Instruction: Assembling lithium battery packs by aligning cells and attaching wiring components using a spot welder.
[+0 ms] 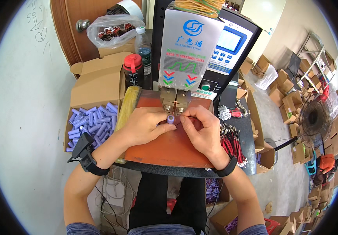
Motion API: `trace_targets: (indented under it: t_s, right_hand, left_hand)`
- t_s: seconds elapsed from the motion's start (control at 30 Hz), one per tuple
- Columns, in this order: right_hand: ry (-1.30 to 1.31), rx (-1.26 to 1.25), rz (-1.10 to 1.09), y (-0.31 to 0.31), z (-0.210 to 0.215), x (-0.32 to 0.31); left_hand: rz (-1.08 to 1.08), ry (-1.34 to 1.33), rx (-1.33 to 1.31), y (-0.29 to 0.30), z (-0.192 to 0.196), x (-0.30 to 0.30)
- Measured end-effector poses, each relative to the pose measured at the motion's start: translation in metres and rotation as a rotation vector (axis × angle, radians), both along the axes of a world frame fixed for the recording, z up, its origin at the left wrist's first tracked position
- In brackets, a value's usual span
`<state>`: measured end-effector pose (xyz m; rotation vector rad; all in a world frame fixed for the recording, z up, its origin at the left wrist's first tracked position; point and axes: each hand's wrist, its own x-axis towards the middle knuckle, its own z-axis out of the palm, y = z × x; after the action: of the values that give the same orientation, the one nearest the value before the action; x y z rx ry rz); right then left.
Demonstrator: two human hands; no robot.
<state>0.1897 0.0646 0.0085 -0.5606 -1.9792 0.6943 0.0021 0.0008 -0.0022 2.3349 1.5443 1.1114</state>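
Closest to my lens, by the look of it, is the white-fronted machine [189, 51], upper centre of the frame. Just below its metal electrode holders [169, 97], mid-frame, is the purple cell [171, 121], and that spacing is what I'm eyeing. Left hand [145, 124] is the nearer one: thumb and fingers pinched on the cell, which lies off their tips toward frame right. Right hand [203, 131] has thumb and finger close together just beside it; can't tell from my end if they hold anything. Cell's pale ringed end points up toward the camera, long axis running away from me, so foreshortened I can't call the exact tilt
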Motion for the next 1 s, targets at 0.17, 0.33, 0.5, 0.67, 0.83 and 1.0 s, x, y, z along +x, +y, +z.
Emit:
trace_targets:
  t_s: [0.17, 0.33, 0.5, 0.67, 0.83, 1.0]
  right_hand:
    - [-0.036, -0.023, 0.012, -0.0003, 0.0012, 0.0003]
    - [-0.017, 0.08, 0.013, 0.0013, -0.0012, -0.002]
    - [0.001, 0.14, 0.008, 0.0014, -0.0014, -0.0055]
    - [0.007, 0.155, -0.004, 0.0027, -0.0032, -0.0074]
    - [-0.018, 0.148, -0.017, 0.0019, -0.0013, -0.006]
    - [-0.018, 0.159, -0.018, 0.0029, -0.0027, -0.0064]
  left_hand:
    - [0.024, 0.038, -0.017, 0.0024, 0.0005, 0.0005]
    - [0.036, 0.058, -0.064, 0.0022, 0.0024, 0.0001]
    - [0.038, 0.06, -0.078, 0.002, 0.0029, 0.0003]
    - [0.023, 0.05, -0.061, 0.0028, 0.0019, 0.0001]
    - [0.031, 0.057, -0.074, 0.0031, 0.0031, 0.0011]
    - [0.035, 0.048, -0.073, 0.0027, 0.0042, 0.0018]
